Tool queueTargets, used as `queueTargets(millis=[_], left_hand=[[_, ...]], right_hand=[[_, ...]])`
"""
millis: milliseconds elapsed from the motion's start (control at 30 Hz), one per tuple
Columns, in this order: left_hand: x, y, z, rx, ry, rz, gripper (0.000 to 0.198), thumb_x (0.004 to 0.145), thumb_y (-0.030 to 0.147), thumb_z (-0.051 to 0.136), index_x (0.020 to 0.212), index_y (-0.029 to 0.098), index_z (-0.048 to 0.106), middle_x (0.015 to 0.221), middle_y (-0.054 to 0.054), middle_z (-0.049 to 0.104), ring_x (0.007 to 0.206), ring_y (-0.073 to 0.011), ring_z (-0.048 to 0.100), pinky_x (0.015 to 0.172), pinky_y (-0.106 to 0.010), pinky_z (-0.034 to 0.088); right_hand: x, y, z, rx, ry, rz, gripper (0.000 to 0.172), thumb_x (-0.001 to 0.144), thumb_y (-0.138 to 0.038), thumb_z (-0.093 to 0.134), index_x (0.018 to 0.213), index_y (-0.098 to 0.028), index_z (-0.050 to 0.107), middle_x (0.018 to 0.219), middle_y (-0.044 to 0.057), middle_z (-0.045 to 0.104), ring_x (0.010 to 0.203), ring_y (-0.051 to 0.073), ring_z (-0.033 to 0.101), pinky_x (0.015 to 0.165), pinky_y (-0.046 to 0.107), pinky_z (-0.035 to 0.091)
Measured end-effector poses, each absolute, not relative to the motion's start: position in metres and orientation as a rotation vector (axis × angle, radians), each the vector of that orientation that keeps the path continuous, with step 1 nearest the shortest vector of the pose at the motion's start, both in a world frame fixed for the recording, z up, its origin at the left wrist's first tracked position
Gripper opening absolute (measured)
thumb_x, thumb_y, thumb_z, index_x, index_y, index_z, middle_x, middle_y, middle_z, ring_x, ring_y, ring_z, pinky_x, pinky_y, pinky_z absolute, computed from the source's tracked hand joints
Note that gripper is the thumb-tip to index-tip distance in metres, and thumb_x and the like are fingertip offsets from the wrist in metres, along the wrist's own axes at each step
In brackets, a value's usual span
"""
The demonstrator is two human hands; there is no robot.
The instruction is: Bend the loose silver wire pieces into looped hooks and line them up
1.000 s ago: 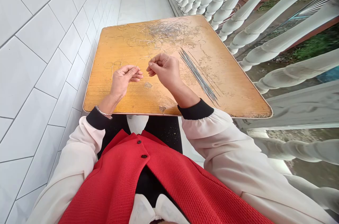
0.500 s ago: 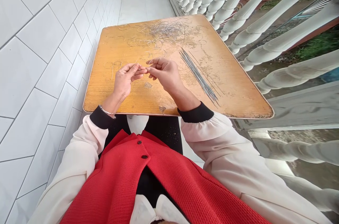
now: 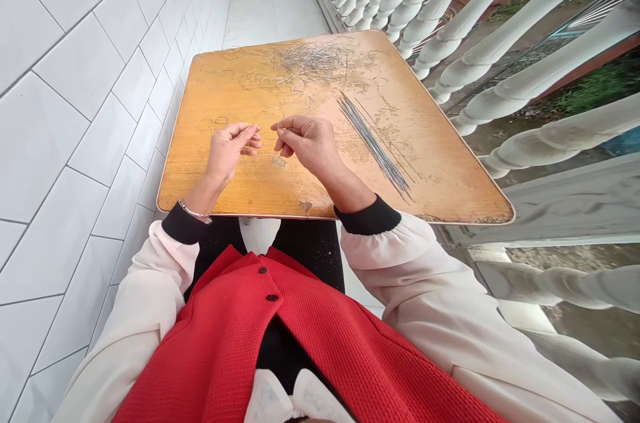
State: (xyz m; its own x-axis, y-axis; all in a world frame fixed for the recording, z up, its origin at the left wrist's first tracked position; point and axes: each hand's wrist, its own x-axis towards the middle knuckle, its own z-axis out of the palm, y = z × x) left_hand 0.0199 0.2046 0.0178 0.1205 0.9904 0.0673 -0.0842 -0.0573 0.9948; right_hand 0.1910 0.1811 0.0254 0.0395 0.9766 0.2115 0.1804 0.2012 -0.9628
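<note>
left hand (image 3: 227, 155): thumb and fingertips pinched together, lifted off the wood, anything held too fine to tell | right hand (image 3: 306, 146): same pinch, just beside left | wire tangle (image 3: 313, 60): far on table top (image 3: 200, 176) | straight wires (image 3: 373, 146): right, parallel, likely set apart to avoid tangling

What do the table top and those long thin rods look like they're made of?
The table top looks like varnished wood or wood laminate: glossy orange-yellow, with worn, scuffed patches. The rods look like metal, probably steel wire, going by their grey sheen and straightness, though they're too thin to tell exactly.
</note>
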Motion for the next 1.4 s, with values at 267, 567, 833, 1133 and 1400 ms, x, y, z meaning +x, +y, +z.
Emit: queueTargets(millis=[267,567,833,1133,1400], left_hand=[[0.032,0.204,0.017,1.137,1.018,1.285,0.010,0.091,0.020,0.073,0.082,0.016,0.073,0.072,0.002,0.073,0.065,-0.0074,0.072,0.071,-0.021,0.059],[0.034,0.200,0.019,1.049,1.048,1.295,0.012,0.092,0.026,0.073,0.086,0.016,0.071,0.076,0.001,0.074,0.073,-0.0084,0.075,0.081,-0.022,0.060],[0.031,0.197,0.022,1.132,1.023,1.173,0.014,0.095,0.029,0.070,0.091,0.015,0.070,0.090,-0.003,0.077,0.084,-0.0108,0.077,0.085,-0.023,0.059],[0.016,0.209,0.040,1.800,1.317,0.990,0.015,0.088,0.019,0.072,0.103,0.017,0.071,0.074,0.001,0.072,0.068,-0.0115,0.070,0.071,-0.024,0.055],[0.019,0.209,0.035,2.080,1.344,0.997,0.015,0.091,0.012,0.061,0.097,0.020,0.072,0.066,0.003,0.067,0.069,-0.0138,0.071,0.073,-0.027,0.055]], right_hand=[[0.184,0.182,0.017,-1.197,-1.375,0.885,0.008,0.086,-0.019,0.066,0.080,-0.015,0.069,0.053,-0.002,0.061,0.041,0.007,0.050,0.045,0.019,0.043],[0.188,0.179,0.013,-1.033,-1.354,1.015,0.029,0.093,-0.045,0.070,0.093,-0.015,0.072,0.064,0.001,0.068,0.050,0.009,0.059,0.052,0.021,0.052],[0.186,0.182,0.009,-1.101,-1.338,0.948,0.024,0.090,-0.037,0.075,0.080,-0.016,0.068,0.057,-0.002,0.063,0.046,0.007,0.055,0.048,0.019,0.048],[0.184,0.180,0.019,-1.218,-1.292,1.015,0.021,0.090,-0.018,0.070,0.070,-0.016,0.063,0.055,0.000,0.065,0.040,0.007,0.053,0.043,0.018,0.043],[0.180,0.175,0.025,-1.324,-1.397,0.895,0.025,0.086,-0.007,0.062,0.063,-0.017,0.060,0.050,-0.002,0.061,0.039,0.007,0.050,0.044,0.019,0.040]])
